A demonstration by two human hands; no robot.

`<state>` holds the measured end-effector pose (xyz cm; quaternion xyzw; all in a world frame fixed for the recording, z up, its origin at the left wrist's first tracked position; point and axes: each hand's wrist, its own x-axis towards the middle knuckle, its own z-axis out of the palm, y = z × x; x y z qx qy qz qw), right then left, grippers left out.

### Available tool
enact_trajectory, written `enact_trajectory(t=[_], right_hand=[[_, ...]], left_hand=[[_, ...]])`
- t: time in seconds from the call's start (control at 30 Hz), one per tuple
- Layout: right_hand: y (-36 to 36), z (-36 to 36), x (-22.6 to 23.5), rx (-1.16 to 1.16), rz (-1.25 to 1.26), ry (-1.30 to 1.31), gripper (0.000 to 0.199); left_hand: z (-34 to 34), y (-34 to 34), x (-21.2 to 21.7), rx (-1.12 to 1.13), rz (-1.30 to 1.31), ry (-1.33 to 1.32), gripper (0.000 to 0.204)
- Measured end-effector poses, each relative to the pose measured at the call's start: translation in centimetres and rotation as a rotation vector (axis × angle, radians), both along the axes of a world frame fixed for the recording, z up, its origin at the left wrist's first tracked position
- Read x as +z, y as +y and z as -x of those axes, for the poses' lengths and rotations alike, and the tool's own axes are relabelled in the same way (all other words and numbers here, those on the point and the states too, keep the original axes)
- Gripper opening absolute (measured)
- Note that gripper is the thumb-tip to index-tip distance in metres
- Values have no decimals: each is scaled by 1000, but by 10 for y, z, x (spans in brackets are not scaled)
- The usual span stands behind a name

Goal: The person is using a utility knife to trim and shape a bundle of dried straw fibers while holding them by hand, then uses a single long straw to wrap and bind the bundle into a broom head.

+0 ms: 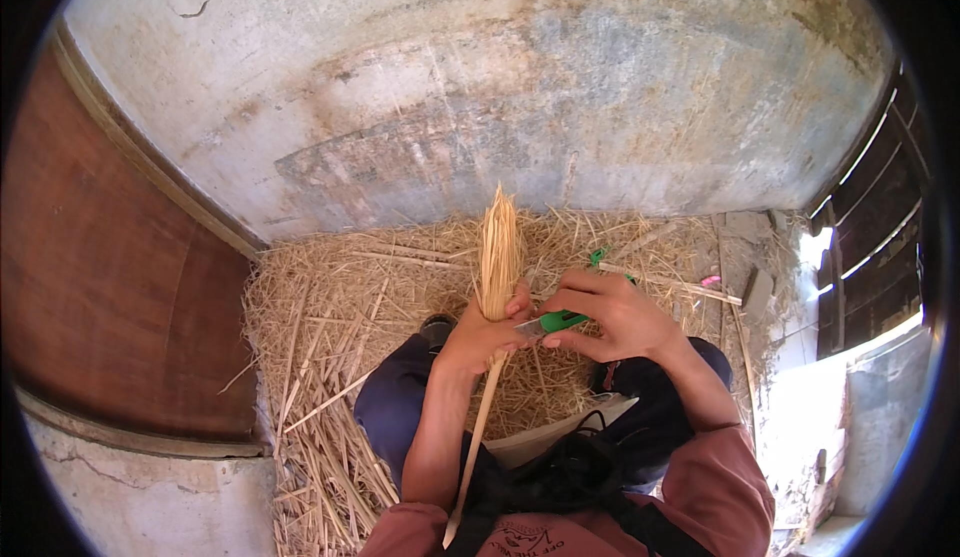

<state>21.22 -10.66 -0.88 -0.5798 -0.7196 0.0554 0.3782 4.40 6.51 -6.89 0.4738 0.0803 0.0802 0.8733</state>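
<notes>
Frayed stick (502,257), held over the loose straw (390,282), is wrapped in the left hand (482,333) while the right hand (612,315) pinches a green-handled cutter (562,321), whose blade (528,328) is probably best worked in light, shallow strokes angled away from the gripping fingers (519,303).

A stained, grey-white wall (450,107) rises ahead, between a reddish-brown framed panel (110,267) at left and dark slats (875,217) at right; a grey-brown rectangular block (759,291) lies below.
</notes>
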Motion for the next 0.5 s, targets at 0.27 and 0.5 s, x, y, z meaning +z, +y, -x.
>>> enact_trajectory(t=[0.27,0.5], right_hand=[[4,7,-5,-139,-130,-157,28],[7,4,-5,-124,-141,-199,28]], left_hand=[[-1,-18,27,43,-40,-21,95],[-2,-19,27,-7,-40,-14,98]])
